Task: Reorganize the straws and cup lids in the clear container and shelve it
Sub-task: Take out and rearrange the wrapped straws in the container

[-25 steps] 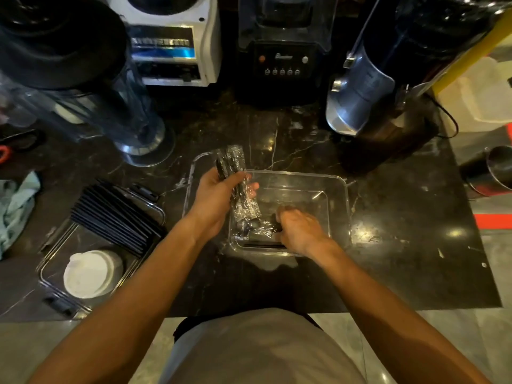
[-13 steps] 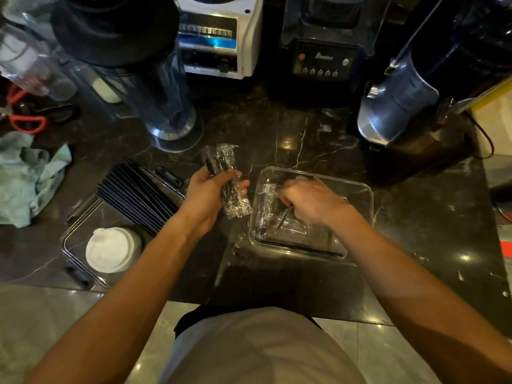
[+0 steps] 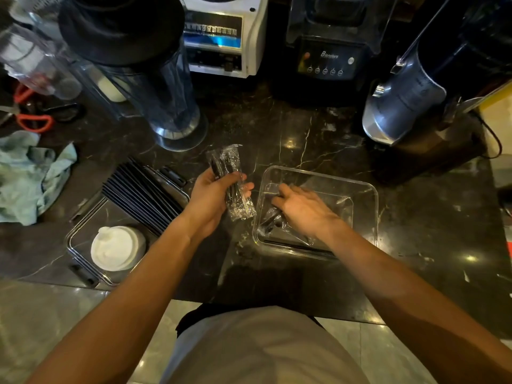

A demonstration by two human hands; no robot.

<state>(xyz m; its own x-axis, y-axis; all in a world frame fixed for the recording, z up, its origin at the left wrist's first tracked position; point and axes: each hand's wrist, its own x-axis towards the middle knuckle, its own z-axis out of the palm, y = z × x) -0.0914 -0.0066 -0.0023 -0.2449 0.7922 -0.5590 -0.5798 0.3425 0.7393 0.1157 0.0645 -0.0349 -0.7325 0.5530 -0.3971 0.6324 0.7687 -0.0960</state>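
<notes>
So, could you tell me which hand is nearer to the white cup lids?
The left hand: it holds wrapped straws just right of the white cup lids. The right hand is farther right, inside the clear container.

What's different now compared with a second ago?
The right hand moved from the near edge of the clear container to deeper inside, reaching for the wrapped straws left there. The left hand keeps gripping its bundle of wrapped straws. The white lids stayed put.
</notes>
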